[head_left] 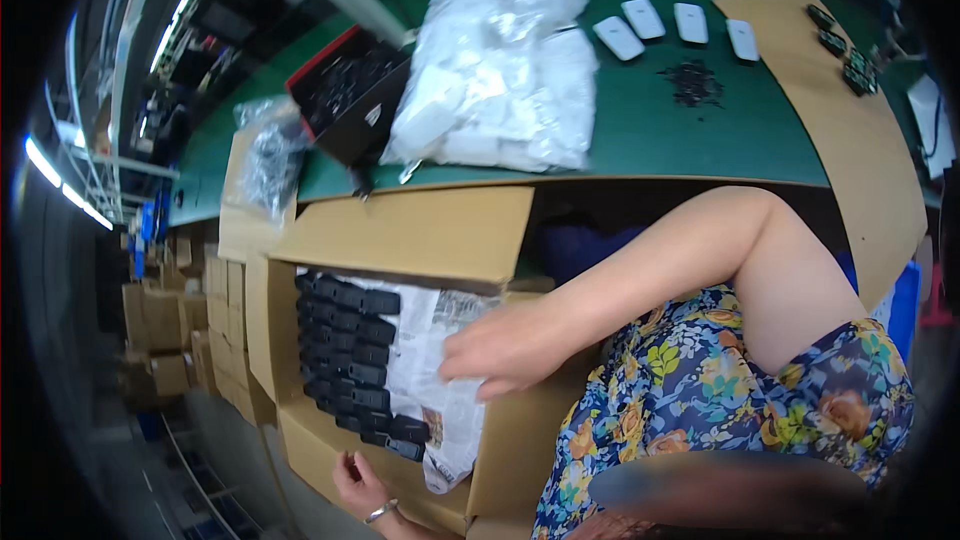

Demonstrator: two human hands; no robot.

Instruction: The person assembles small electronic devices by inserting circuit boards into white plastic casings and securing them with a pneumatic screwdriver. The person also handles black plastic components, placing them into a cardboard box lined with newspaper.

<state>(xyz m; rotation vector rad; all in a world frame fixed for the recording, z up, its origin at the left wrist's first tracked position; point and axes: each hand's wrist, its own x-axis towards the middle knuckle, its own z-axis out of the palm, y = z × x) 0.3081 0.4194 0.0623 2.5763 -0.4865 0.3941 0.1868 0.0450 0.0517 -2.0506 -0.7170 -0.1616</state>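
Note:
A cardboard box stands with its flaps spread beside the bench. Inside it, rows of black plastic housings fill the left part, and printed newspaper lies to their right. Over the newspaper is my right hand, its fingers bent a little and the thumb apart, with nothing visible in them. Whether it touches the paper I cannot tell. At the near flap of the box is my left hand, with a bracelet on the wrist; its fingers are apart and loosely bent, and no object shows in them.
On the green bench lie a big clear bag of white parts, a black bin of small dark parts, several white covers, a pile of black bits and a cardboard sheet. Stacked cartons stand left.

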